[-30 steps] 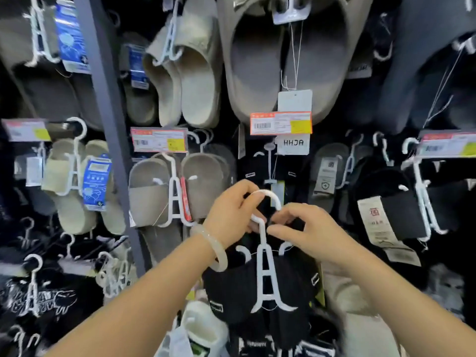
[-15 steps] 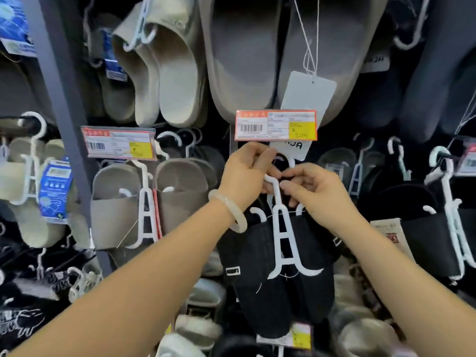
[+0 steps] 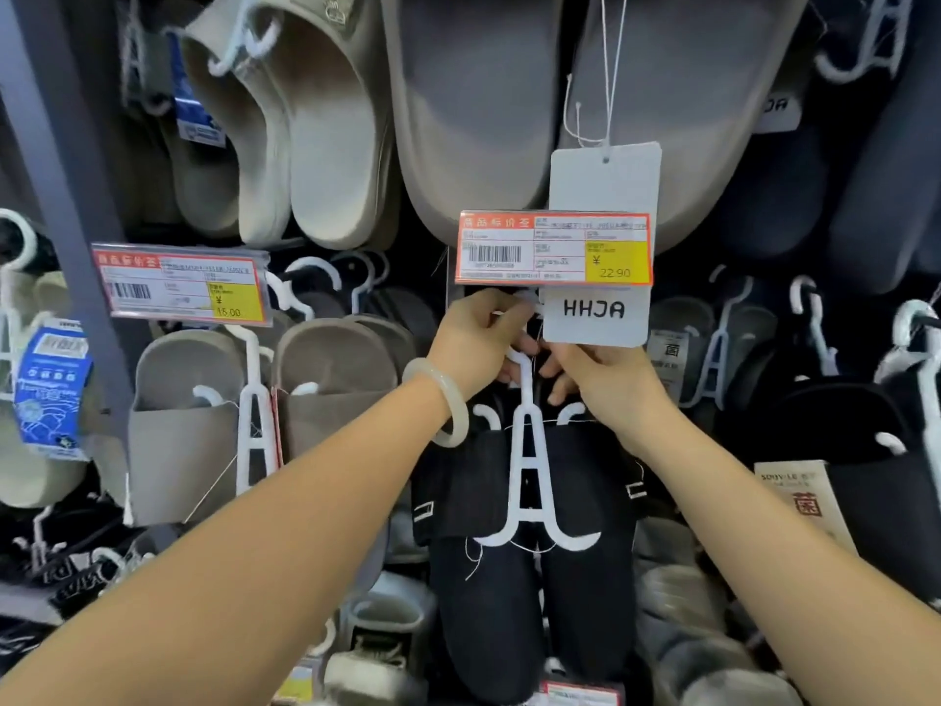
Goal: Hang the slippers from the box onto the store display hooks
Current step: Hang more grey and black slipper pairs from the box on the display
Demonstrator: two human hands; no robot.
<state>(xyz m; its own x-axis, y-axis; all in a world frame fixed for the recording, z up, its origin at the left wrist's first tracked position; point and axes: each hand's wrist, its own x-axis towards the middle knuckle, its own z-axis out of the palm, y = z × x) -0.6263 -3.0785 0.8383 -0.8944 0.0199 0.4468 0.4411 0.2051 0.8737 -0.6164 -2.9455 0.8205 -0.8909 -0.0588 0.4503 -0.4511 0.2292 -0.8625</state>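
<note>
- I have the pair of black slippers [image 3: 529,578] raised to the display, clipped to a white plastic hanger [image 3: 527,476] whose stem runs up between my two hands, just under the orange price tag [image 3: 552,248].
- My left hand [image 3: 478,343] has its fingers curled around the top of the hanger, where the hook loop sits; my right hand [image 3: 601,379] pinches the stem just below, fingers bent around it.
- I judge this pair to be at the hooking step: the loop is up at the height of the display hook, but the hook itself is hidden behind my fingers and the tag, so I cannot tell whether the loop is already over it. Both hands are on the hanger, so the pair is not released yet.
- The box is out of view, so I cannot say how many pairs are left. Neighbouring hooks already carry stock: grey-brown slippers [image 3: 203,425] on a like hanger to the left, large taupe slippers [image 3: 468,104] above, dark pairs to the right.
- Writing I can read: the orange tag shows a barcode and "¥ 22.90" on a yellow patch; its header is Chinese, too small for me to make out.
- A white hang tag [image 3: 601,247] on a string reads "HHJA" at its lower end.
- The left price tag [image 3: 181,285] reads "¥ 15.00".
- A cream card [image 3: 797,494] at lower right starts "SOUV", the rest blurred, with a red seal character.
- The blue label [image 3: 51,389] at far left is unreadable.
</note>
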